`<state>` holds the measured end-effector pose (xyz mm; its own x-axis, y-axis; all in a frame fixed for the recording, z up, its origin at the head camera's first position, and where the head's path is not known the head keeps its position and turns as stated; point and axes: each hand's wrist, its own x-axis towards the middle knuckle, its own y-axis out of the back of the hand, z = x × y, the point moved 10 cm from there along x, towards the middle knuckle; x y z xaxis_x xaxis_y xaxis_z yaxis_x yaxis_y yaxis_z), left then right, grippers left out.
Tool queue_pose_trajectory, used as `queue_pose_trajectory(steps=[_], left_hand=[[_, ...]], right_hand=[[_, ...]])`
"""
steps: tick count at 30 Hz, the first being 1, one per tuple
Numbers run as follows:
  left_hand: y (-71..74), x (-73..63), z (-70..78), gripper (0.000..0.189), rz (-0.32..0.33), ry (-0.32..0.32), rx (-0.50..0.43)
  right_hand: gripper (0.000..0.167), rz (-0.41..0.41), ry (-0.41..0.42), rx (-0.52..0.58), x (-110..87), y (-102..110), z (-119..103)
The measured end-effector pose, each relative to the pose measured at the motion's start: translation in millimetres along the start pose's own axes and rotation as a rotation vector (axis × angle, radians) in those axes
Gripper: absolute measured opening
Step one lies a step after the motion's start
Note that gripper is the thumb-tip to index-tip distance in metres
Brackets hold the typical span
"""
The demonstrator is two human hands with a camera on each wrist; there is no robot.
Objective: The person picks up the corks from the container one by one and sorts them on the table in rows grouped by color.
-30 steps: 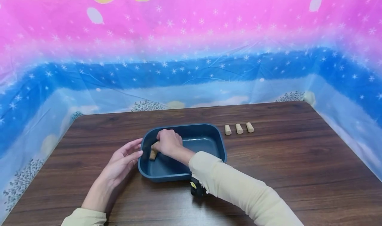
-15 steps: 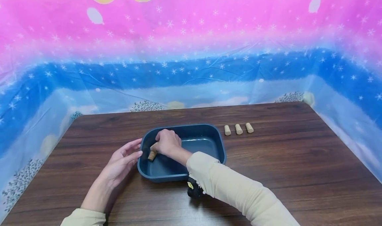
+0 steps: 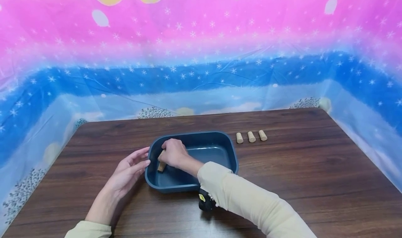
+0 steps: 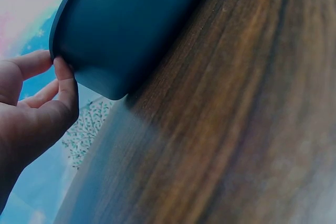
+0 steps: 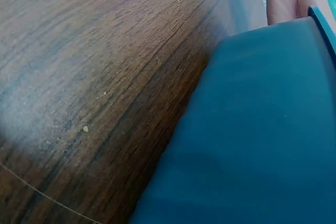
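Observation:
A dark blue rectangular tub [image 3: 191, 187] stands on the wooden table. My left hand [image 3: 125, 173] touches the outside of its left end with extended fingertips and thumb; the left wrist view shows these fingers [image 4: 65, 77] against the wall near the rim. Inside the tub, at the left end, my right hand [image 3: 176, 154] reaches down and pinches a cork stopper [image 3: 161, 166]. Its upper part is partly covered by the fingers, and I cannot tell whether a second cork lies against it. The right wrist view shows mostly the tub's outer wall [image 5: 262, 129], not the right hand's fingers.
Three cork stoppers, a left one [image 3: 239, 138], a middle one [image 3: 251, 136] and a right one [image 3: 262, 135], lie in a row right of the tub. A patterned pink and blue cloth [image 3: 201, 74] hangs behind the wooden table [image 3: 298, 168].
My right hand has shifted slightly left inside the tub, and the cork at its fingers has changed its tilt a little. The left hand and the tub stay put.

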<state>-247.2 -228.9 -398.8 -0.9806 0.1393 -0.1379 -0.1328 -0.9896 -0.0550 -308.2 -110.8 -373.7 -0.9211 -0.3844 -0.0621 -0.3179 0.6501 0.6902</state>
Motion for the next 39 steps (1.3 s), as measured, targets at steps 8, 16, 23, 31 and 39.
queue_pose_trajectory(steps=[8, 16, 23, 31, 39], left_hand=[[-0.1, -0.7, -1.1, 0.059, -0.001, 0.01, 0.0], [0.7, -1.1, -1.0, 0.057, 0.008, 0.008, -0.012], [1.1, -0.7, -2.5, 0.059, 0.012, 0.024, -0.003], [0.2, 0.3, -2.2, 0.059, 0.018, 0.014, -0.003], [-0.3, 0.5, -0.5, 0.058, 0.012, -0.002, -0.017]], right_hand=[[0.017, -0.062, 0.06, 0.01, -0.6, 2.7, -7.5], [0.038, -0.098, 0.122, 0.063, 1.6, 20.0, -8.6], [0.036, -0.129, 0.146, 0.13, 0.5, 36.4, -2.5], [0.037, -0.156, 0.199, 0.144, -3.5, 59.9, 5.2], [0.038, -0.155, 0.243, 0.137, -9.8, 82.3, 12.9]])
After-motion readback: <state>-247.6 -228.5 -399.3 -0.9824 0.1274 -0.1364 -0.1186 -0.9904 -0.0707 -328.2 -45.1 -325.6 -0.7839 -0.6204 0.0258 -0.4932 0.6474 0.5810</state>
